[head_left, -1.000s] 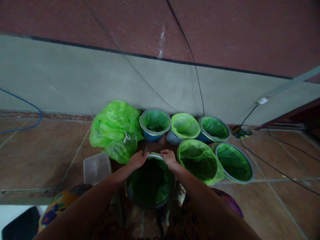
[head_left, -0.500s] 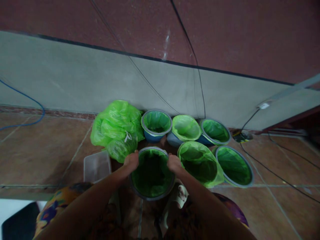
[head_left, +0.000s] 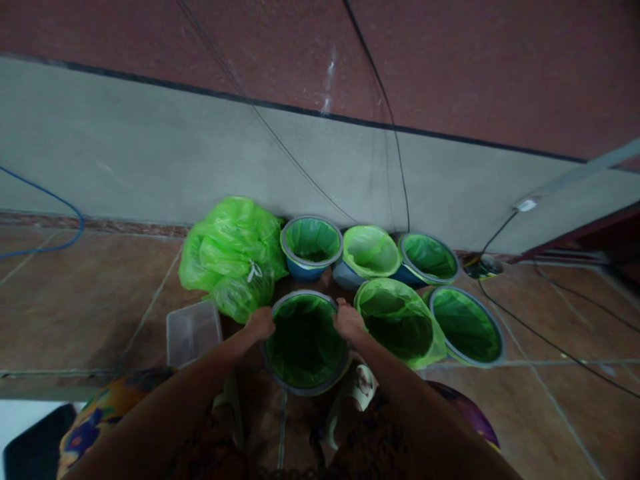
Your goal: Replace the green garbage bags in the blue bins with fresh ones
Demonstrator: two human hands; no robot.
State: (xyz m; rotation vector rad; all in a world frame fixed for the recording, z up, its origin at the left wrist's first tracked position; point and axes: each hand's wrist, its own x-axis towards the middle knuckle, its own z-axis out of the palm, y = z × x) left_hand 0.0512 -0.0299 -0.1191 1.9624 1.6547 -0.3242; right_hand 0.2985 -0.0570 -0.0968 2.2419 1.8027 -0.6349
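Lined bin (head_left: 305,293), held between both hands (head_left: 259,325) (head_left: 350,322)

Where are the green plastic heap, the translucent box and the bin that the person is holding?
Green plastic heap (head_left: 233,243), head view: its upper folds.
Translucent box (head_left: 193,333), head view: its inside.
Held bin (head_left: 304,293), head view: its far rim.

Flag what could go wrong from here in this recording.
The right hand is close to the loosely draped green liner beside it and might snag it.
The left hand is near the bulging green bag and could brush against it.
The lined bin between the hands is near the right shoe, so moving it could bump that foot.
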